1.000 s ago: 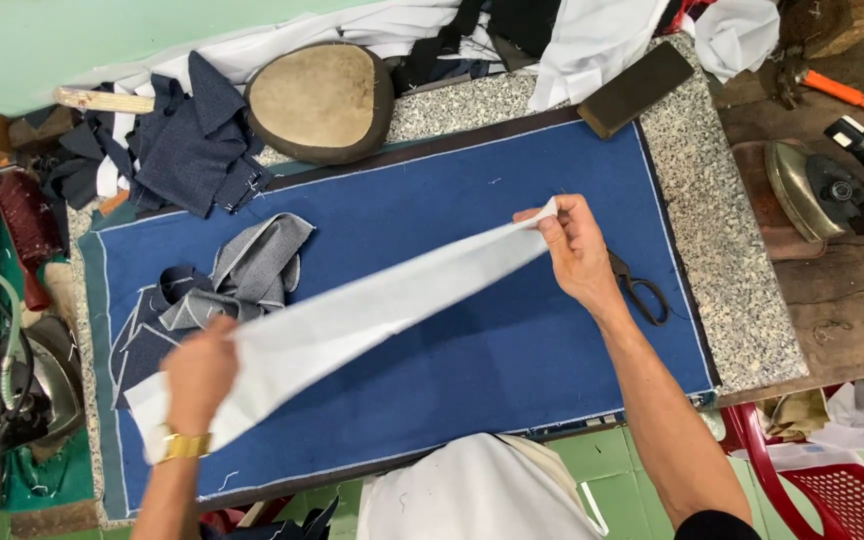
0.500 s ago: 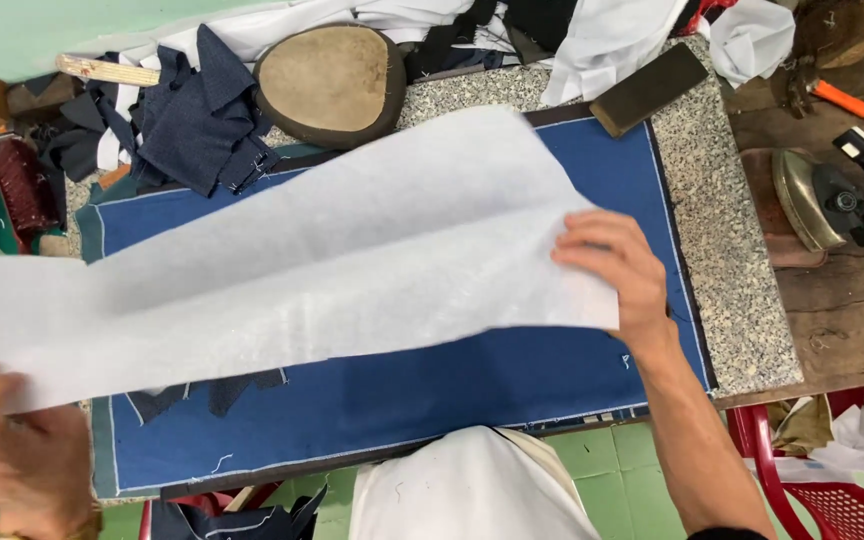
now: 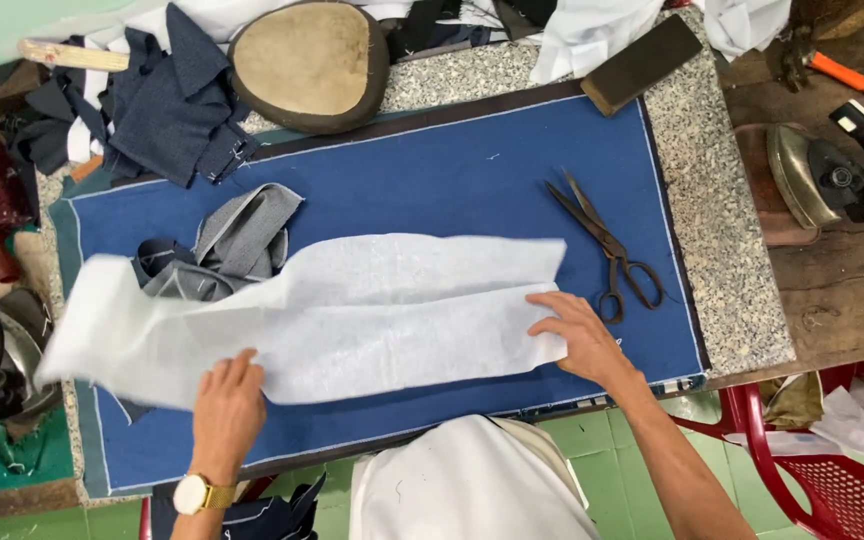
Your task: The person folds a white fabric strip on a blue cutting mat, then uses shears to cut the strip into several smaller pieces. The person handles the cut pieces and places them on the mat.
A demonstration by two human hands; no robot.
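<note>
1. Lowered since half a second ago, the white fabric sheet (image 3: 352, 320) now lies flat on the blue pad (image 3: 432, 190).
2. Left hand (image 3: 227, 410) – fingers spread, pressing its near edge.
3. Right hand (image 3: 577, 335) – open, flat on its right end, beside the scissors (image 3: 607, 250).

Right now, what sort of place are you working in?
Most likely a tailor's or garment workshop. Both hands, left hand and right hand, press a white fabric sheet flat on a blue padded table; shears and an iron lie nearby.
</note>
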